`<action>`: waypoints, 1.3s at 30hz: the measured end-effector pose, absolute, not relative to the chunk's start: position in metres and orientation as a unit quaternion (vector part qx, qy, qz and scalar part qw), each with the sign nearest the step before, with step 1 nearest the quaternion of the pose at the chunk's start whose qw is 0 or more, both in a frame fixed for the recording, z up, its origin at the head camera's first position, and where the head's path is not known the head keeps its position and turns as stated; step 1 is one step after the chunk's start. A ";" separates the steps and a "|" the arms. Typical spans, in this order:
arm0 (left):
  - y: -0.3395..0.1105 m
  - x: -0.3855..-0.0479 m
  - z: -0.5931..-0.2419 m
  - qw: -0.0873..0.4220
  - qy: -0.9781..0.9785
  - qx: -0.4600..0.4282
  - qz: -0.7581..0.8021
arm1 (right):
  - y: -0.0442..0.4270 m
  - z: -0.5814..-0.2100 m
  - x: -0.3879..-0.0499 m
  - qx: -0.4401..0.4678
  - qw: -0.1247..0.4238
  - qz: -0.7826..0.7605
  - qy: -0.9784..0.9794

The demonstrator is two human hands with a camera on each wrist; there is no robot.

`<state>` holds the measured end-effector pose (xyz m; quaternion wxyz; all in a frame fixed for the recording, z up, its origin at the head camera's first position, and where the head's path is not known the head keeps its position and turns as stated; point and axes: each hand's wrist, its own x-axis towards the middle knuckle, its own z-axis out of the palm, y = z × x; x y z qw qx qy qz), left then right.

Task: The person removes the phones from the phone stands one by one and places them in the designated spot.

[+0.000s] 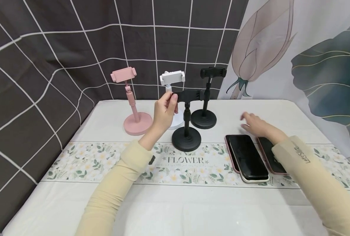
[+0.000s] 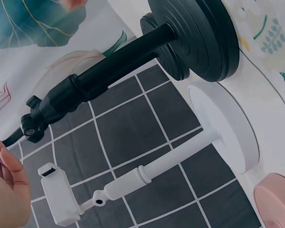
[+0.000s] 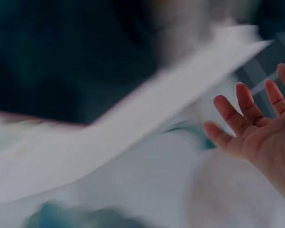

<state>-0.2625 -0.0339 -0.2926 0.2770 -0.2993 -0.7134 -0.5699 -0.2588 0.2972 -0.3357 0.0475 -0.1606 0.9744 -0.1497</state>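
Observation:
In the head view, my left hand [image 1: 164, 111] pinches the left end of the clamp on the front black phone stand [image 1: 186, 139], whose round base is on the table. The left wrist view shows that stand's pole [image 2: 126, 54] and my fingertips at its clamp end. My right hand [image 1: 256, 125] is over the table behind the phones, fingers spread and holding nothing; the right wrist view shows its fingers [image 3: 232, 116] loosely extended. Below it lie a dark-screened phone [image 1: 248, 157], overlapping a pink-edged phone [image 1: 229, 151], and another pink-edged phone [image 1: 270, 152] partly behind my sleeve.
A pink phone stand [image 1: 137, 124] is at the left, a white phone stand [image 1: 172, 78] behind my left hand, and a second black phone stand [image 1: 203, 119] at the back. A floral runner [image 1: 98, 160] crosses the white table [image 1: 177, 206]. Dark gridded cloth [image 1: 139, 42] hangs behind.

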 end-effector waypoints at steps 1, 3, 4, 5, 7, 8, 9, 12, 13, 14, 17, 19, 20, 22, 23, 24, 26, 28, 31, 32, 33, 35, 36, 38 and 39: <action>-0.034 -0.262 -0.292 0.278 -0.713 -0.299 -0.570 | 0.282 -0.330 -0.260 -0.179 0.038 -0.174 0.968; -0.034 -0.261 -0.292 0.279 -0.712 -0.298 -0.571 | 0.251 -0.321 -0.261 -0.208 0.024 -0.232 0.950; -0.034 -0.261 -0.292 0.280 -0.712 -0.298 -0.570 | 0.235 -0.318 -0.262 -0.218 0.020 -0.262 0.940; -0.034 -0.260 -0.292 0.280 -0.712 -0.297 -0.571 | 0.219 -0.316 -0.262 -0.222 0.016 -0.293 0.930; -0.034 -0.260 -0.292 0.280 -0.712 -0.296 -0.572 | 0.191 -0.314 -0.263 -0.226 0.011 -0.344 0.911; -0.033 -0.260 -0.292 0.280 -0.711 -0.296 -0.573 | 0.178 -0.313 -0.264 -0.226 0.007 -0.367 0.902; -0.033 -0.259 -0.292 0.279 -0.711 -0.298 -0.573 | 0.167 -0.314 -0.265 -0.228 0.001 -0.387 0.893; -0.034 -0.260 -0.292 0.275 -0.710 -0.302 -0.574 | 0.140 -0.316 -0.269 -0.237 -0.034 -0.425 0.873; -0.034 -0.260 -0.292 0.273 -0.710 -0.303 -0.574 | 0.134 -0.317 -0.270 -0.238 -0.049 -0.432 0.869; -0.035 -0.260 -0.293 0.271 -0.710 -0.303 -0.575 | 0.129 -0.317 -0.270 -0.239 -0.065 -0.433 0.867; -0.036 -0.260 -0.295 0.270 -0.711 -0.294 -0.579 | 0.123 -0.317 -0.269 -0.237 -0.105 -0.420 0.870; -0.037 -0.260 -0.297 0.269 -0.710 -0.284 -0.585 | 0.124 -0.315 -0.267 -0.231 -0.124 -0.411 0.873; -0.038 -0.261 -0.297 0.268 -0.710 -0.280 -0.588 | 0.125 -0.312 -0.266 -0.227 -0.131 -0.409 0.874; -0.039 -0.261 -0.299 0.267 -0.710 -0.274 -0.591 | 0.129 -0.305 -0.265 -0.222 -0.141 -0.413 0.872; -0.040 -0.262 -0.300 0.267 -0.710 -0.272 -0.592 | 0.132 -0.300 -0.265 -0.220 -0.143 -0.415 0.871; -0.041 -0.263 -0.301 0.268 -0.711 -0.270 -0.591 | 0.135 -0.295 -0.265 -0.217 -0.145 -0.416 0.871; -0.041 -0.264 -0.303 0.269 -0.714 -0.270 -0.588 | 0.146 -0.285 -0.264 -0.213 -0.145 -0.415 0.873; -0.042 -0.266 -0.304 0.269 -0.716 -0.269 -0.585 | 0.159 -0.276 -0.263 -0.205 -0.146 -0.403 0.880; -0.046 -0.269 -0.307 0.266 -0.723 -0.260 -0.583 | 0.182 -0.265 -0.265 -0.183 -0.151 -0.376 0.896; -0.048 -0.270 -0.308 0.263 -0.725 -0.254 -0.583 | 0.191 -0.263 -0.266 -0.173 -0.151 -0.367 0.901; -0.049 -0.271 -0.309 0.261 -0.728 -0.249 -0.584 | 0.199 -0.261 -0.267 -0.165 -0.150 -0.360 0.906; -0.052 -0.272 -0.311 0.256 -0.732 -0.235 -0.586 | 0.215 -0.260 -0.271 -0.151 -0.146 -0.357 0.910; -0.054 -0.273 -0.312 0.252 -0.733 -0.231 -0.588 | 0.223 -0.260 -0.274 -0.142 -0.145 -0.358 0.912; -0.055 -0.273 -0.314 0.244 -0.738 -0.225 -0.588 | 0.238 -0.263 -0.279 -0.120 -0.145 -0.362 0.913; -0.056 -0.273 -0.314 0.240 -0.739 -0.223 -0.589 | 0.245 -0.265 -0.281 -0.110 -0.148 -0.364 0.913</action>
